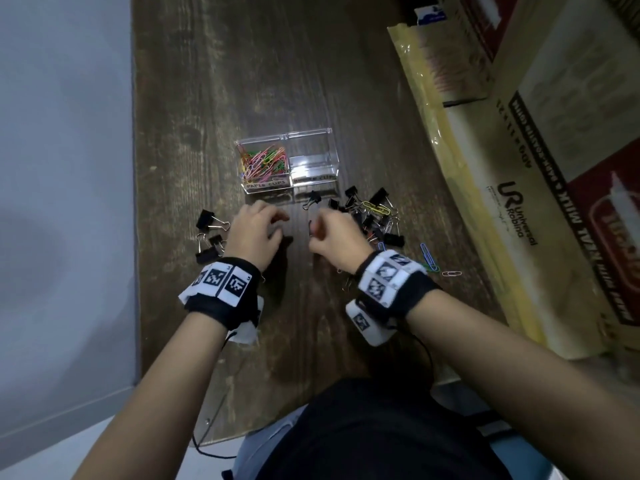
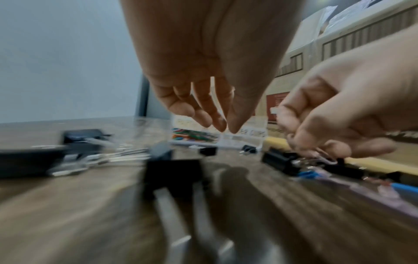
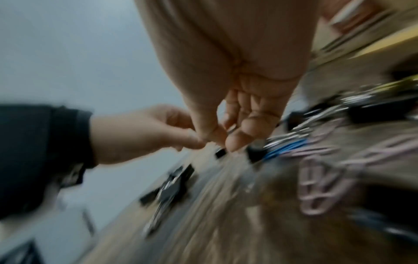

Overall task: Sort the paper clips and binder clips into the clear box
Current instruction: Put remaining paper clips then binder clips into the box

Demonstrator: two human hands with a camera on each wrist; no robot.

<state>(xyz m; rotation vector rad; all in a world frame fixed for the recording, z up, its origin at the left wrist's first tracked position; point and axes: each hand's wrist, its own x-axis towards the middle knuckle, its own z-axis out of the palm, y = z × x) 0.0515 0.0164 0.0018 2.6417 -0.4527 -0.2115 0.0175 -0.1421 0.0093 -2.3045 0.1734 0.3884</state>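
On the table: dark wooden table (image 1: pixel 214 98), I'm looking down from the head camera, both my hands low over it, near edge of the clear box just ahead.
Clear box: clear box (image 1: pixel 313 135) sits mid-table, two compartments side by side. Left one holds colored paper clips (image 1: pixel 265 160); right one looks bare, glare on it. Handwritten label strips on the front wall, left reads PAPER CLIPS.
Left hand: left hand (image 1: pixel 254 232) hovers above the wood, fingers loosely curled and pointing down, holding nothing that I can see; left wrist view shows fingertips (image 2: pixel 218 123) together in air over a black binder clip (image 2: pixel 174 171).
Right hand: right hand (image 1: pixel 337 237) fingers curled in, thumb against fingers, pinching something small with a wire loop (image 2: pixel 325 159); which clip it is I cannot tell, both wrist views are blurred.
Binder clips left: small group (image 1: pixel 211 233) just left of my left hand.
Mixed pile: black binder clips with a yellow paper clip (image 1: pixel 379 206) right of my right hand, in front of the box.
Loose paper clips: blue one (image 1: pixel 427 252) and pink one (image 1: pixel 452 273) near my right wrist.
Right side: cardboard cartons (image 1: pixel 540 161) along the table's right edge.
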